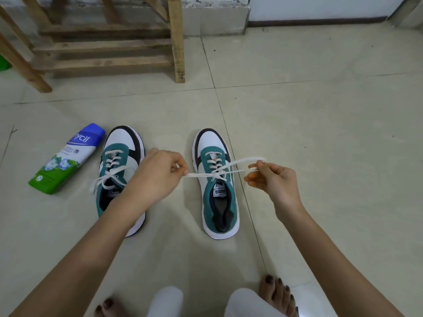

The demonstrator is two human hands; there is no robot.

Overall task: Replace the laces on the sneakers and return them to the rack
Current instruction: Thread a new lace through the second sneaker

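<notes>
White lace (197,175) is stretching taut over the right sneaker (219,202) on the floor (320,133), my left hand (160,172) and right hand (272,179) each pinching a strand. I'm judging this the tying step; next, cinching the bow evenly, then racking both.

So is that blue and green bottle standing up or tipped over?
Tipped over: the bottle lies on its side on the floor, blue end pointing away, beside the nearer sneaker.
</notes>
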